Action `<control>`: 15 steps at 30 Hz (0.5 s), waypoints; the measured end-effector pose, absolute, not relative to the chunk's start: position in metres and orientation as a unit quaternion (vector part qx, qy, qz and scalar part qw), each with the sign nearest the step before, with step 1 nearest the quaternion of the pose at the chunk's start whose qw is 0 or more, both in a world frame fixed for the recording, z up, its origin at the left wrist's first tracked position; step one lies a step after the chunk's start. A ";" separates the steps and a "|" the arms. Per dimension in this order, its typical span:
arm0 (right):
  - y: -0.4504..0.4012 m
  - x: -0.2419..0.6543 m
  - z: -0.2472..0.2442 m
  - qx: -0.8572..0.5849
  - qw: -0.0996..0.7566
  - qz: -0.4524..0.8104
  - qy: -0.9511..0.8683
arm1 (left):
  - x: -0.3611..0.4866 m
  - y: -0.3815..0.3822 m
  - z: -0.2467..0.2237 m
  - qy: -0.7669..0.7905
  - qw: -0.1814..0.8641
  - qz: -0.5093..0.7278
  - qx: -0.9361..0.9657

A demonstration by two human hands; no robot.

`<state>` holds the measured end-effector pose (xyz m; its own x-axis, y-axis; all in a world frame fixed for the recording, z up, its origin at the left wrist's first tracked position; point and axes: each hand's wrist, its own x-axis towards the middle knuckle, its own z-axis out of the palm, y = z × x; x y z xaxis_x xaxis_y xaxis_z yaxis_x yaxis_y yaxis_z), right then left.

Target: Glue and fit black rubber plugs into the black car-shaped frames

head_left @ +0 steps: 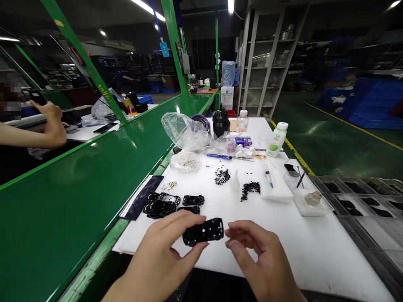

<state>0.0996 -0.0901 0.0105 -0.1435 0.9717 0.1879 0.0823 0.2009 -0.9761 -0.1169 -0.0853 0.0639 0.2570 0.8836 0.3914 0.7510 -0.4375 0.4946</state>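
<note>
My left hand holds a black car-shaped plastic part between thumb and fingers, above the near edge of the white table. The part has small holes and a pale piece at its right end. Just right of it is my right hand, its fingers curled but apart, with nothing visible between them. Behind my left hand lie more black car-shaped parts, some stacked, and a single one beside them. Two piles of tiny black pieces and a few small pale pieces are spread farther back.
A clear dish, white foam block and white bottle stand right. Plastic bags, a blue knife and black bottle are behind. Compartment trays lie far right. Another person's arm is beyond the green partition.
</note>
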 end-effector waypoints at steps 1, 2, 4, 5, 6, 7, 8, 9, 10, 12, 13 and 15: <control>-0.091 0.096 0.016 -0.436 0.487 0.467 -0.595 | -0.110 -0.088 0.060 0.507 0.095 0.333 0.789; -0.091 0.092 0.021 -0.437 0.491 0.475 -0.585 | -0.105 -0.089 0.057 0.495 0.084 0.346 0.793; -0.091 0.088 0.024 -0.447 0.504 0.485 -0.558 | -0.097 -0.091 0.054 0.476 0.063 0.363 0.799; -0.091 0.088 0.024 -0.456 0.510 0.488 -0.542 | -0.094 -0.091 0.054 0.467 0.051 0.370 0.801; -0.091 0.087 0.024 -0.464 0.514 0.490 -0.529 | -0.092 -0.091 0.055 0.460 0.040 0.376 0.803; -0.092 0.087 0.023 -0.470 0.518 0.491 -0.519 | -0.090 -0.091 0.056 0.454 0.030 0.380 0.805; -0.092 0.087 0.022 -0.474 0.522 0.492 -0.512 | -0.089 -0.091 0.057 0.450 0.022 0.382 0.807; -0.092 0.088 0.021 -0.476 0.525 0.492 -0.506 | -0.087 -0.092 0.059 0.447 0.015 0.385 0.808; -0.093 0.088 0.021 -0.475 0.528 0.493 -0.502 | -0.086 -0.092 0.060 0.445 0.010 0.387 0.808; -0.095 0.088 0.021 -0.471 0.529 0.501 -0.497 | -0.085 -0.094 0.062 0.440 0.002 0.390 0.809; -0.095 0.088 0.022 -0.470 0.529 0.505 -0.494 | -0.085 -0.095 0.062 0.438 -0.003 0.391 0.809; -0.096 0.087 0.024 -0.470 0.529 0.513 -0.486 | -0.084 -0.097 0.062 0.435 -0.012 0.393 0.810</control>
<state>0.0872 -0.0961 0.0237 0.0019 0.9995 0.0313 -0.0859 0.0314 -0.9958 -0.0843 -0.0971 0.0619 0.3122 0.6952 0.6474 0.7145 -0.6210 0.3223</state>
